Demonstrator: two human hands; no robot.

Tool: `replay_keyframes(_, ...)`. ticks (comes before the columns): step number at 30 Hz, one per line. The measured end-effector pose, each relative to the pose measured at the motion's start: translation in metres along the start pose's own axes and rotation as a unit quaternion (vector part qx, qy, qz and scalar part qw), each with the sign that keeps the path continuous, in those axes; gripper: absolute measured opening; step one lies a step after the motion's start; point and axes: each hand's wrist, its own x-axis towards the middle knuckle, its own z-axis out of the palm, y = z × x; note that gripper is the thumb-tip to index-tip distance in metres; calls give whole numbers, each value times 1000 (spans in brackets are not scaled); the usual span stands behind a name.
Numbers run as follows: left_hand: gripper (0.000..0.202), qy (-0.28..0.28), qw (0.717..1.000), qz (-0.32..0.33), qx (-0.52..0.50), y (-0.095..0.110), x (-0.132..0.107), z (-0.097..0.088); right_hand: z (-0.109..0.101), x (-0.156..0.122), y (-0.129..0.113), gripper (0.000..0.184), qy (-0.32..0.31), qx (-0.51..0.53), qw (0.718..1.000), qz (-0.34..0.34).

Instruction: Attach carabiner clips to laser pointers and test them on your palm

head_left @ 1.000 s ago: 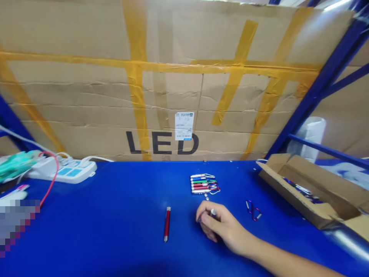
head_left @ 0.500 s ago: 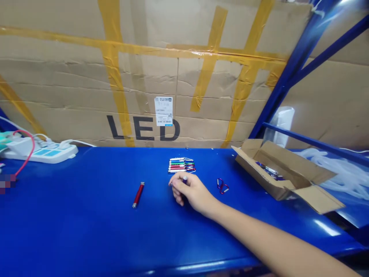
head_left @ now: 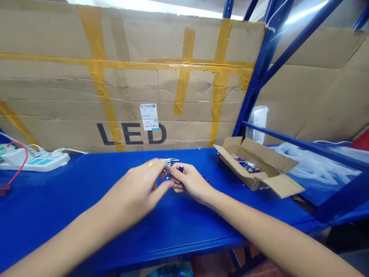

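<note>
My right hand (head_left: 187, 179) is closed around a slim purple metal tube (head_left: 181, 168), like a small penlight; one end sticks up from the fist. My left hand (head_left: 144, 182) reaches in from the left, thumb and forefinger apart, close against the right fingertips. A small silver piece (head_left: 167, 175) shows in the gap between the hands; I cannot tell what it belongs to. Just behind the hands lies a row of coloured metal penlights (head_left: 173, 160), mostly covered. A dark red S-shaped carabiner (head_left: 205, 178) peeks out behind my right wrist.
An open cardboard box (head_left: 253, 181) with metal pieces inside stands on the blue table (head_left: 161, 231) at right. A white power strip (head_left: 43, 161) with cables lies at left. A large taped carton (head_left: 132, 92) forms the back, beside a blue rack post (head_left: 253, 92).
My left hand has come into view and met the right one, which still holds the purple tube. The red tube on the table is now out of sight. My view has shifted right.
</note>
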Motion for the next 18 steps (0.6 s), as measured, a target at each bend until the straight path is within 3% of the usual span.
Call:
replay_keyframes(3, 16, -5, 998, 50, -25, -3, 62, 5, -5, 2, -3, 43, 22, 25, 999, -6)
replay_keyframes(5, 15, -9, 997, 51, -51, -9, 77, 10, -8, 6, -2, 44, 29, 29, 999, -7)
replay_keyframes(10, 13, -23, 998, 5, -64, -30, 71, 10, -15, 14, 1, 42, 32, -39, 999, -4)
replay_keyframes(14, 18, -119, 993, -3, -10, -46, 62, 13, -18, 11, 3, 38, 97, -175, 980, -15)
replay_keyframes(18, 23, -174, 984, 14, 13, -56, 52, 31, -14, 5, 6, 27, 92, -258, 960, -51)
